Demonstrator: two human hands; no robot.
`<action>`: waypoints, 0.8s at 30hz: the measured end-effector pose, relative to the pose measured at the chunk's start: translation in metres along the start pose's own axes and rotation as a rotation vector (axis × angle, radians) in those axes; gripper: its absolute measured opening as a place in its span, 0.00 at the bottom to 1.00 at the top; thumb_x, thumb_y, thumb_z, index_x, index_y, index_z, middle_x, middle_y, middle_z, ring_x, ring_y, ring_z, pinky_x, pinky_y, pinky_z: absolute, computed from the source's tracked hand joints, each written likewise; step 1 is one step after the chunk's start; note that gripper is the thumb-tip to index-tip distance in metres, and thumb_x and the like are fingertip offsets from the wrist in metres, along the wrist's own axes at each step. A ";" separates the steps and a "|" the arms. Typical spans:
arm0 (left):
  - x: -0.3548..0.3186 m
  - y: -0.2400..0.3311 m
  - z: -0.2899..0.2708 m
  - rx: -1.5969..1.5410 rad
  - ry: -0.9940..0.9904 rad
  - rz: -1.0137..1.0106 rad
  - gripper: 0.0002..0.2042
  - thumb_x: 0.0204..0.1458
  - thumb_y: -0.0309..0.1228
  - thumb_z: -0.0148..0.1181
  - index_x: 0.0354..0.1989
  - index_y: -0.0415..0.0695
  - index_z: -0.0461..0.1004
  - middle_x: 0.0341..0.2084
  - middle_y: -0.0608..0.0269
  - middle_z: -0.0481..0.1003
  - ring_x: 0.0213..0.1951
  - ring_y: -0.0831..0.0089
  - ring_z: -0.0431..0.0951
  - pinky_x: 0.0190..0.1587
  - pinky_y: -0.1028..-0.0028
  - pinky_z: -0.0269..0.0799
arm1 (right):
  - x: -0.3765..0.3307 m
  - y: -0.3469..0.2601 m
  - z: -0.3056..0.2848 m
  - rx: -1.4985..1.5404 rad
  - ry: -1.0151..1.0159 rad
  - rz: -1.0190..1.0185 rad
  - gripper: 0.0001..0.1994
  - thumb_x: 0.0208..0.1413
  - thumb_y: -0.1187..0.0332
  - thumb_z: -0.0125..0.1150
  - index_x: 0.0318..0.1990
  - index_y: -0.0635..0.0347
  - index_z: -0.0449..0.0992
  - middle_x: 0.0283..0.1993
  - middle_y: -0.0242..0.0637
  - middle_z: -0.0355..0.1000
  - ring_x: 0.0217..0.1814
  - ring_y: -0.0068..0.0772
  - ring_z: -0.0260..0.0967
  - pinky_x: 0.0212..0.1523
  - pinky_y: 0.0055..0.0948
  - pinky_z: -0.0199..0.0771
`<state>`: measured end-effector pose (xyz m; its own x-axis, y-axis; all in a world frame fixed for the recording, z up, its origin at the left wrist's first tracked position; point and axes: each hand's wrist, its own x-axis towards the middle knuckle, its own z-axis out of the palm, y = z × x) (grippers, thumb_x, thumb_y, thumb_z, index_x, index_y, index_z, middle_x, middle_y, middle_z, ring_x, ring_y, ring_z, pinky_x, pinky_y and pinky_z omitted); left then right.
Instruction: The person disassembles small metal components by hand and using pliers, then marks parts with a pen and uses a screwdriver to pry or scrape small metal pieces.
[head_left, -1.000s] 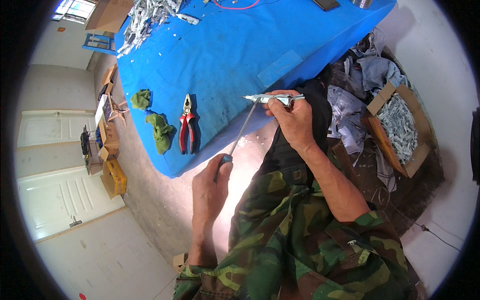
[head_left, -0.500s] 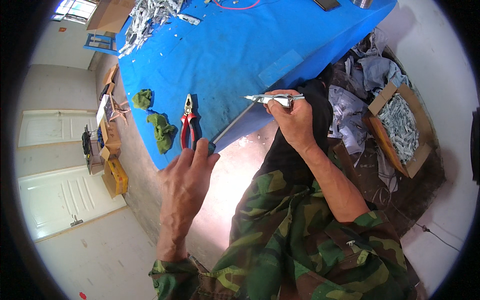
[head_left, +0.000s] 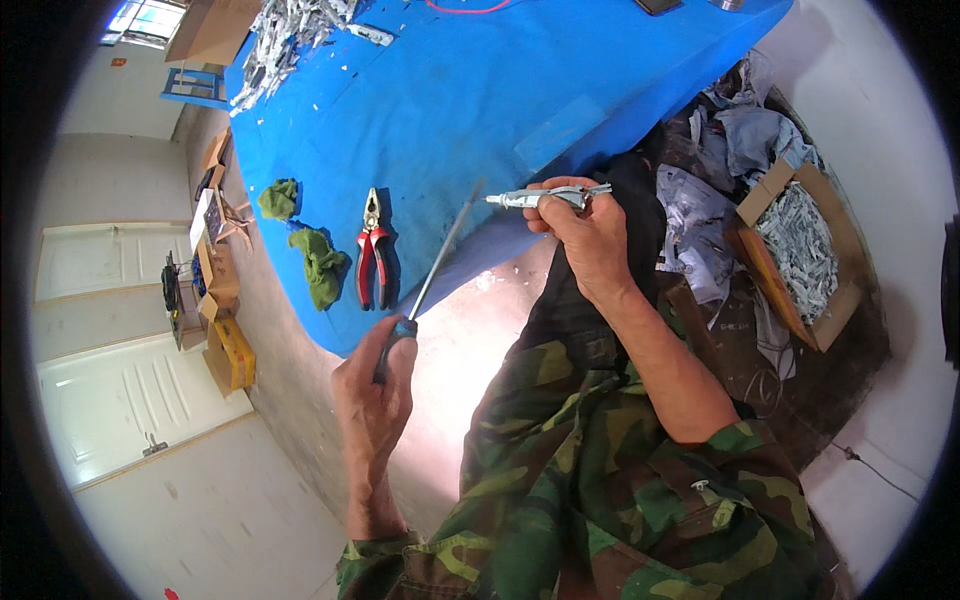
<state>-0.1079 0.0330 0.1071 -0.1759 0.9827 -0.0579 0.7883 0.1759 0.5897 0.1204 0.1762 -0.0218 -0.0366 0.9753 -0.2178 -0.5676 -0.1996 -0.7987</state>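
Note:
My left hand (head_left: 375, 390) is closed round the dark blue handle of a screwdriver (head_left: 440, 262), whose long metal shaft slants up and to the right. Its tip is apart from, and just left of, a slim silver-grey metal part (head_left: 540, 197). That part lies level in my right hand (head_left: 590, 235), pinched between thumb and fingers, its narrow end pointing left. Red-handled pliers (head_left: 373, 255) rest on the blue-covered table (head_left: 450, 110), beyond my left hand, jaws pointing away. Beside them are two crumpled green cloths (head_left: 320, 268).
A heap of similar metal parts (head_left: 290, 45) covers the table's far left. At right on the floor, a cardboard box (head_left: 845, 265) holds many more, next to grey plastic wrapping (head_left: 690, 225). Cartons (head_left: 228, 355) stand along the left wall. A red cord (head_left: 470, 8) lies at the far edge.
My left hand has drawn back toward me with the screwdriver, so its tip has left the metal part and more of its handle shows. The right hand has barely moved.

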 end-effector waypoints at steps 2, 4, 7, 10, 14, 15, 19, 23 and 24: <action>-0.001 -0.008 0.010 -0.089 0.053 0.005 0.15 0.69 0.35 0.56 0.56 0.38 0.79 0.23 0.65 0.76 0.23 0.82 0.73 0.26 0.77 0.69 | -0.006 -0.002 0.002 0.006 0.002 0.045 0.11 0.60 0.76 0.62 0.47 0.72 0.74 0.43 0.46 0.81 0.38 0.27 0.80 0.41 0.27 0.83; -0.004 -0.015 0.028 -0.207 0.068 -0.062 0.16 0.70 0.34 0.55 0.56 0.37 0.78 0.24 0.66 0.76 0.23 0.82 0.72 0.26 0.78 0.68 | -0.014 -0.004 0.003 -0.003 0.000 0.089 0.10 0.60 0.76 0.61 0.46 0.73 0.74 0.43 0.46 0.81 0.38 0.28 0.80 0.41 0.27 0.84; -0.007 -0.021 0.046 -0.232 -0.002 -0.067 0.19 0.70 0.41 0.56 0.56 0.38 0.79 0.24 0.66 0.76 0.23 0.82 0.73 0.26 0.79 0.68 | -0.023 0.001 0.005 -0.027 0.003 0.069 0.10 0.60 0.75 0.61 0.46 0.73 0.74 0.42 0.46 0.81 0.37 0.27 0.79 0.39 0.26 0.83; -0.008 -0.019 0.055 -0.280 -0.009 -0.085 0.20 0.71 0.43 0.57 0.57 0.38 0.78 0.24 0.66 0.76 0.23 0.83 0.72 0.25 0.79 0.67 | -0.020 0.005 0.000 -0.044 -0.002 0.046 0.11 0.60 0.74 0.62 0.46 0.72 0.74 0.41 0.45 0.81 0.37 0.25 0.79 0.39 0.25 0.82; -0.008 -0.016 0.057 -0.337 0.009 -0.098 0.20 0.71 0.42 0.57 0.59 0.38 0.78 0.24 0.67 0.76 0.23 0.84 0.71 0.25 0.79 0.66 | -0.021 0.005 0.003 -0.100 0.005 0.041 0.11 0.59 0.73 0.62 0.46 0.71 0.75 0.40 0.43 0.81 0.37 0.23 0.78 0.39 0.23 0.81; -0.007 -0.015 0.059 -0.344 0.030 -0.086 0.19 0.71 0.41 0.57 0.58 0.38 0.78 0.24 0.66 0.76 0.23 0.83 0.72 0.25 0.79 0.66 | -0.021 0.007 0.003 -0.096 0.006 0.035 0.11 0.59 0.73 0.62 0.46 0.71 0.75 0.40 0.43 0.81 0.37 0.23 0.78 0.38 0.23 0.81; 0.001 -0.022 0.071 -0.265 0.070 -0.052 0.17 0.70 0.38 0.58 0.57 0.37 0.79 0.24 0.66 0.77 0.24 0.82 0.72 0.26 0.78 0.67 | -0.021 0.006 0.001 -0.142 -0.025 0.033 0.11 0.59 0.73 0.62 0.46 0.71 0.76 0.40 0.43 0.81 0.37 0.23 0.78 0.38 0.22 0.80; 0.011 -0.026 0.065 -0.118 -0.013 0.016 0.17 0.69 0.37 0.59 0.56 0.36 0.80 0.24 0.65 0.77 0.24 0.82 0.73 0.28 0.78 0.69 | -0.021 0.010 0.002 -0.158 0.011 0.001 0.11 0.59 0.73 0.63 0.46 0.71 0.76 0.39 0.41 0.81 0.37 0.22 0.78 0.37 0.23 0.80; 0.012 -0.022 0.062 -0.166 0.023 0.015 0.16 0.69 0.36 0.58 0.56 0.36 0.80 0.24 0.65 0.77 0.24 0.82 0.73 0.27 0.78 0.68 | -0.021 0.011 0.001 -0.136 0.002 -0.002 0.10 0.59 0.73 0.63 0.45 0.71 0.77 0.38 0.41 0.81 0.37 0.22 0.78 0.37 0.23 0.80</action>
<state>-0.0907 0.0445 0.0436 -0.1803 0.9831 -0.0307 0.6833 0.1476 0.7151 0.1145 0.1534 -0.0253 -0.0333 0.9756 -0.2169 -0.4511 -0.2083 -0.8678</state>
